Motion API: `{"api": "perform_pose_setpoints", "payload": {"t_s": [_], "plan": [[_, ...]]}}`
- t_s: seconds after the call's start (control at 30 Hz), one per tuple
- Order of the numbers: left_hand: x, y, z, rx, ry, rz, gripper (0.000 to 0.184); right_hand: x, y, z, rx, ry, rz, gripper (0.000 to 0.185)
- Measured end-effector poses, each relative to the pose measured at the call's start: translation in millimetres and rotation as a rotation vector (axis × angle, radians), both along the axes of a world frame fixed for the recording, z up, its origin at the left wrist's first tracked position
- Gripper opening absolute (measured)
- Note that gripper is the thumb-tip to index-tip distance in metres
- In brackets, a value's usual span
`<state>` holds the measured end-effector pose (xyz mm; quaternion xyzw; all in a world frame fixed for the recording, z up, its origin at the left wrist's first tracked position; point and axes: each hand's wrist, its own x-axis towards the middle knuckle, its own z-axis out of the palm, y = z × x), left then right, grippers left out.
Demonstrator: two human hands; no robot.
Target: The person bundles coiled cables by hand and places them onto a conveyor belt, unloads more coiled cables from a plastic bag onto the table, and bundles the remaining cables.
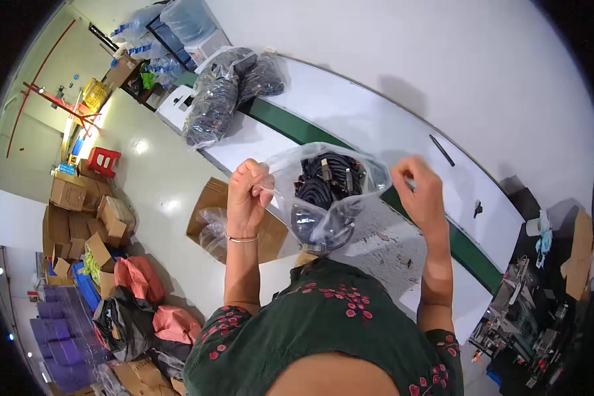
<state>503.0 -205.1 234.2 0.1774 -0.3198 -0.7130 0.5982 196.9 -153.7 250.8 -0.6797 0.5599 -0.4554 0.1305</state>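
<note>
A clear plastic bag [323, 228] hangs open in front of my chest, with bundled black cables [333, 177] and their metal plugs showing in its mouth. My left hand [249, 188] pinches the bag's rim on the left side, fingers closed. On the right side, my right hand [417, 188] has its fingers closed on the opposite edge of the rim. The plastic is stretched between both hands above the near edge of the white table.
Filled bags of dark cables [221, 96] stand on the white table [369, 109] at the upper left. A green strip [287, 122] runs along it. A black pen-like stick [441, 150] lies right. An open carton [208, 198] is on the floor left; metal equipment [521, 317] is lower right.
</note>
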Motion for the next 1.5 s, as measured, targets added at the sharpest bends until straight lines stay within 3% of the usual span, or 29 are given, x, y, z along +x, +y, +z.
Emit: {"api": "perform_pose_setpoints", "payload": {"t_s": [0.07, 0.1, 0.17, 0.23, 0.27, 0.33, 0.43, 0.5, 0.57, 0.6, 0.67, 0.77, 0.83, 0.9, 1.0, 1.07, 1.1, 1.17, 1.27, 1.33, 1.5], "plan": [[-13, 0, 3, 0.017, 0.014, -0.004, 0.015, 17, 1, 36, -0.281, 0.108, 0.031, 0.006], [-19, 1, 6, 0.031, 0.022, -0.001, 0.014, 31, -1, 39, -0.279, 0.114, 0.024, 0.006], [-27, 1, 10, 0.055, 0.036, 0.006, 0.013, 53, -4, 37, -0.369, 0.13, 0.334, 0.009], [-26, 0, 10, 0.055, 0.082, -0.007, 0.013, 55, -3, 10, -0.124, 0.298, 0.499, 0.019], [-22, -2, 9, 0.059, 0.124, -0.012, 0.012, 51, 3, 7, -0.13, 0.301, 0.501, 0.019], [-13, -2, 7, 0.071, 0.209, -0.007, 0.011, 29, 23, -2, 0.272, 0.093, 0.635, 0.028], [-10, 5, 6, 0.025, 0.091, 0.001, 0.011, 5, 36, -2, 0.425, -0.08, 0.526, 0.034], [-22, 10, 5, -0.017, -0.02, -0.035, 0.011, 5, 38, -4, 0.514, 0.186, 0.394, 0.025], [-48, 20, 11, -0.06, -0.166, -0.126, 0.011, 16, 36, -12, 0.312, 0.161, 0.119, 0.022], [-68, 32, 6, -0.072, -0.273, -0.141, 0.013, 14, 29, -23, 0.309, 0.171, 0.109, 0.022], [-88, 54, 6, -0.092, -0.368, -0.445, 0.013, 10, 13, -48, 0.128, 0.278, 0.003, 0.044], [-113, 73, -4, -0.129, -0.384, -0.677, 0.012, 4, 12, -63, 0.237, 0.118, 0.046, 0.054], [-114, 71, -13, -0.168, -0.578, -0.639, 0.003, -10, 17, -75, 0.347, -0.039, 0.068, 0.065], [-112, 56, -57, -0.532, -0.875, -0.195, 0.006, -35, 32, -118, 0.376, -0.074, 0.027, 0.068], [-82, 12, -155, -0.356, -1.268, 0.495, 0.037, -66, 55, -183, 0.418, -0.205, -0.092, 0.078], [-73, 0, -213, 0.274, -1.077, 0.038, 0.057, -71, 57, -189, 0.417, -0.148, -0.134, 0.079], [-79, 3, -204, 0.303, -0.965, -0.149, 0.068, -70, 57, -192, 0.415, -0.09, -0.165, 0.079], [-90, 2, -185, 0.255, -1.183, -0.146, 0.069, -69, 54, -195, 0.408, 0.028, -0.227, 0.079], [-97, -8, -182, 0.292, -1.162, -0.085, 0.065, -68, 44, -185, 0.482, -0.092, -0.185, 0.079], [-96, -15, -193, 0.42, -0.97, -0.17, 0.055, -66, 35, -178, 0.55, -0.207, -0.119, 0.08], [-97, -9, -199, 0.465, -0.734, -0.162, 0.043, -79, 33, -193, 0.61, -0.146, -0.098, 0.076]]}}
